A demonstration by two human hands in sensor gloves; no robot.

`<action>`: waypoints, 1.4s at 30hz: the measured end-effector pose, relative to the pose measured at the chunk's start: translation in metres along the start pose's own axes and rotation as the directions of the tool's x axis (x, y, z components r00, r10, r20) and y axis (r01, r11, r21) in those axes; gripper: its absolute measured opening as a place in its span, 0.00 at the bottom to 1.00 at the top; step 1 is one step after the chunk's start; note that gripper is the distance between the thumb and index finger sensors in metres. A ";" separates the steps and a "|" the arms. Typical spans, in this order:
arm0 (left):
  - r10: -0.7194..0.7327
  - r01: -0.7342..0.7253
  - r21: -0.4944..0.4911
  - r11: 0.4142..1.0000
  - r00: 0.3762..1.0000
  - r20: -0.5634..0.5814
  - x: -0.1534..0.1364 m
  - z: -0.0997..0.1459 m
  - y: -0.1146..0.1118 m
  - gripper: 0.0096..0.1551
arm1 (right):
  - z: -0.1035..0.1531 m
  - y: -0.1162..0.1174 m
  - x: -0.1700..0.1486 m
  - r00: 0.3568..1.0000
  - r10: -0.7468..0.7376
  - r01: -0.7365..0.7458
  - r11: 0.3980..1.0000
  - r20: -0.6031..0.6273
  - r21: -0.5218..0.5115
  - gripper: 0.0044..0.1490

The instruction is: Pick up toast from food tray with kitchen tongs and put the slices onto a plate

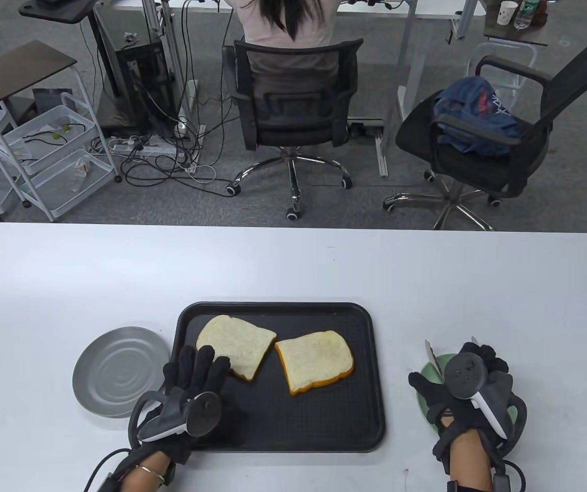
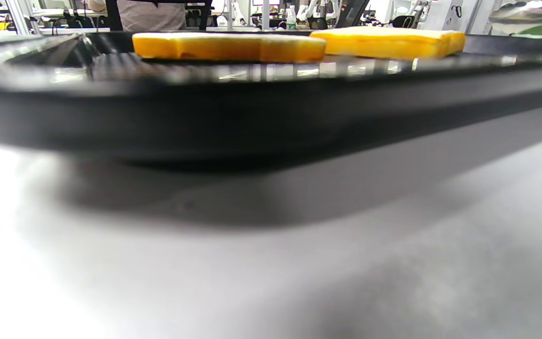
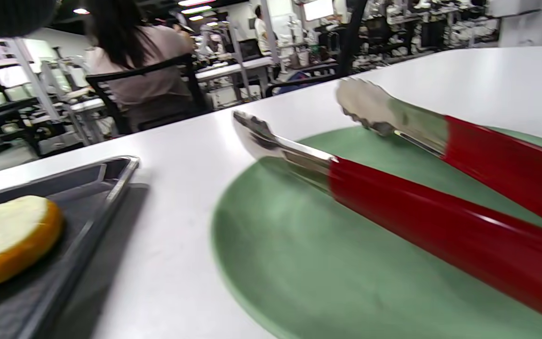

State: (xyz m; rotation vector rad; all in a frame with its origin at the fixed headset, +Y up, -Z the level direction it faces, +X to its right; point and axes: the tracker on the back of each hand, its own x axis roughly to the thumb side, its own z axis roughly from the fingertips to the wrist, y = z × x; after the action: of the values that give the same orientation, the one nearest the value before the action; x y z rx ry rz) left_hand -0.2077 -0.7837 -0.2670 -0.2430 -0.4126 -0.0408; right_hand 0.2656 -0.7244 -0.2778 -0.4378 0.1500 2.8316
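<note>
Nothing has been moved yet, by the look of it: both slices still lie flat on the black food tray [image 1: 365,410] — the left toast slice [image 1: 235,345] and the right toast slice [image 1: 314,360] side by side, corners nearly meeting, neither on a plate. The right hand [image 1: 465,392] sits over the green plate [image 1: 429,371] to the right of the tray, and the red-handled kitchen tongs [image 3: 421,188] lie across that plate with their steel tips spread apart; the table view hides the fingers under the tracker, so I cannot tell whether the hand has actually closed around the handles. The left hand [image 1: 191,384] rests on the tray's near-left corner with fingers straight and spread, holding nothing, its fingertips [image 1: 219,365] just short of the left slice — likely steadying the tray. A grey metal plate [image 1: 119,376] waits just left of the tray. What remains, as I judge it, is the whole job: lift the tongs, take each slice, and set it on a plate. The tongs occupy the green plate for now, and the left hand lies close to the first slice, which may crowd the approach.
</note>
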 end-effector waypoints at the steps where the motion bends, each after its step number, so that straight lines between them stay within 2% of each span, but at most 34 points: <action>1: 0.000 0.000 0.000 1.000 1.000 0.000 0.000 0.000 0.000 0.59 | -0.002 0.003 -0.005 0.999 -0.005 0.005 1.000 -0.031 0.002 0.78; 7: 0.001 -0.001 0.000 1.000 1.000 0.000 -0.001 0.000 -0.001 0.59 | -0.008 0.014 -0.026 0.987 0.006 0.000 0.999 -0.159 0.041 0.79; 12: 0.001 -0.001 -0.003 1.000 1.000 -0.002 -0.002 0.000 -0.001 0.59 | -0.011 0.027 -0.040 0.966 0.033 -0.001 0.992 -0.257 0.123 0.81; 23: -0.007 0.007 -0.011 1.000 1.000 -0.005 -0.001 -0.001 -0.001 0.59 | -0.018 0.058 -0.050 0.939 0.092 0.004 0.960 -0.330 0.279 0.81; 27: -0.006 0.006 -0.014 1.000 1.000 -0.007 -0.001 -0.001 -0.002 0.59 | -0.019 0.058 -0.050 0.937 0.122 -0.032 0.963 -0.326 0.269 0.78; 42: -0.006 0.006 -0.014 1.000 1.000 -0.012 -0.001 -0.002 -0.002 0.59 | -0.018 0.053 -0.046 0.935 0.156 -0.151 0.988 -0.318 0.041 0.65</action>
State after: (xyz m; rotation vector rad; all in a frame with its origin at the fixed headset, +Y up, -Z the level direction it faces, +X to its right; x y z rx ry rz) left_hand -0.2083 -0.7856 -0.2687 -0.2553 -0.4010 -0.0508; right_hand 0.2983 -0.7896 -0.2778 -0.9210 0.2814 2.8847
